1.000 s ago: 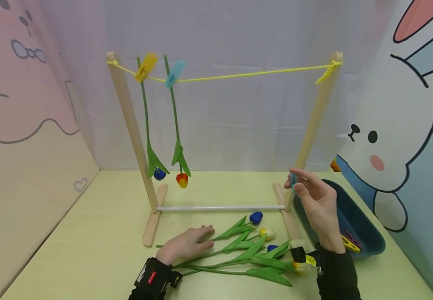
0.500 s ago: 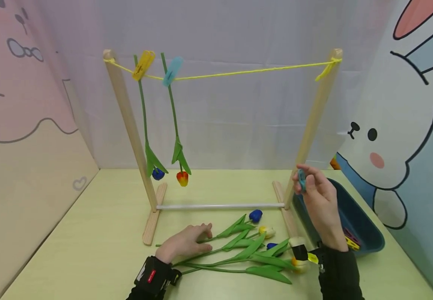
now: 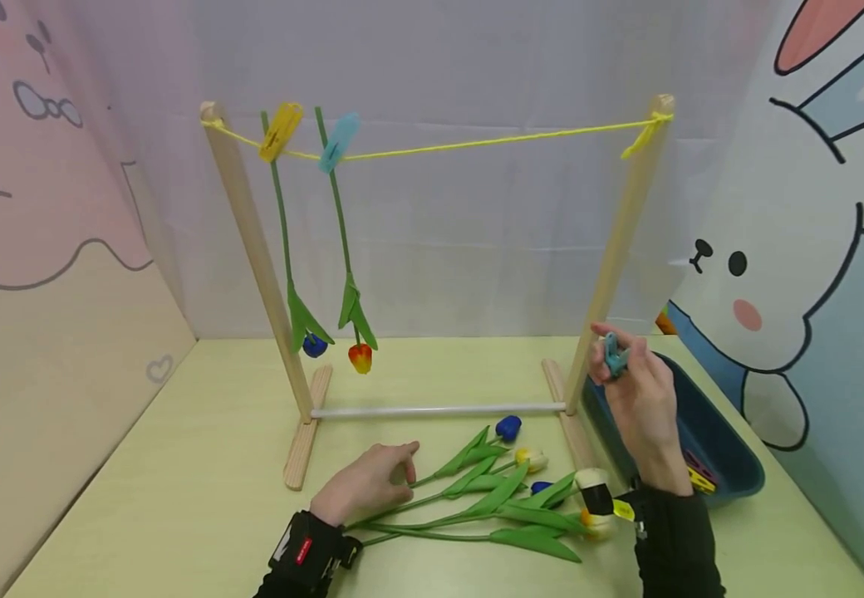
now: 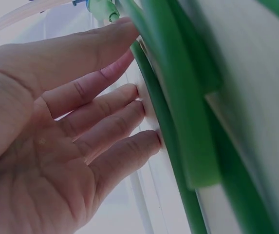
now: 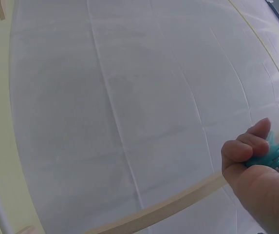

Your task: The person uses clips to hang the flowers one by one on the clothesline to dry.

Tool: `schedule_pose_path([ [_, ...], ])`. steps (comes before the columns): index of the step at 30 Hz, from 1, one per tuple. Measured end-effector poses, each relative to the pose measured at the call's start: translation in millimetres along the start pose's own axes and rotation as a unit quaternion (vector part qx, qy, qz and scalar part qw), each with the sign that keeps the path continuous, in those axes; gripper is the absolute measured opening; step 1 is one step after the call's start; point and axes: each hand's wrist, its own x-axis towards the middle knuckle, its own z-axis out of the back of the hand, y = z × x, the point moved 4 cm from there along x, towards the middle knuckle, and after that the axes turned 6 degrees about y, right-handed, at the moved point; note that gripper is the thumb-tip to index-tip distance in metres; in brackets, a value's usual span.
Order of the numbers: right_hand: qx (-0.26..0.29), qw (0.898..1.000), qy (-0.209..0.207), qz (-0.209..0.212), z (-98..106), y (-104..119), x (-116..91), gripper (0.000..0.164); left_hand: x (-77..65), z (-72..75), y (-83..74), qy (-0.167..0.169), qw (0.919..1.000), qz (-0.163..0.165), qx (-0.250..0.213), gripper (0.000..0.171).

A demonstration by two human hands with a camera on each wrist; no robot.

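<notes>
My right hand (image 3: 640, 399) holds a blue clothespin (image 3: 615, 355) between thumb and fingers beside the right post; the right wrist view shows the same teal-blue clothespin (image 5: 275, 152). Low over the table, my left hand (image 3: 368, 483) pinches the green stem of a blue tulip (image 3: 508, 428) between thumb and index finger. In the left wrist view the stem (image 4: 158, 107) runs along the fingertips. More tulips (image 3: 537, 517), white-yellow and blue, lie beside it. On the yellow line (image 3: 477, 146), a yellow clothespin (image 3: 281, 133) and a blue one hold two tulips (image 3: 342, 224) upside down.
A wooden frame with a left post (image 3: 256, 257) and right post (image 3: 615, 249) stands on the table, joined low by a white rod (image 3: 439, 411). A dark blue tray (image 3: 746, 482) at the right holds yellow and dark red clothespins (image 3: 701, 475).
My right hand has drawn slightly right and turned the clothespin in its fingers. The left hand's fingers have curled in from lying stretched out and closed on a tulip stem.
</notes>
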Motion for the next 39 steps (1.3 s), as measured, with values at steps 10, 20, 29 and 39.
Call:
schedule_pose_path([
  [10, -0.026, 1.000, -0.010, 0.000, -2.4, 0.7, -1.1, 0.037, 1.8, -1.7, 0.2, -0.002, 1.0000, 0.000, 0.003, 0.018],
  [20, -0.058, 0.997, -0.016, 0.048, -2.0, 2.7, -2.1, 0.032, 1.9, 0.4, -0.5, -0.017, 0.9997, -0.012, 0.010, 0.017],
  [29, -0.070, 0.996, -0.010, 0.045, -3.1, 1.8, -0.8, 0.031, 0.6, 3.0, 1.1, -0.019, 0.9995, -0.025, -0.001, 0.013],
  [39, -0.068, 0.997, -0.015, 0.033, -1.1, 0.3, -1.6, 0.032, 2.4, 6.5, 1.8, -0.035, 0.9989, -0.028, 0.015, 0.009],
])
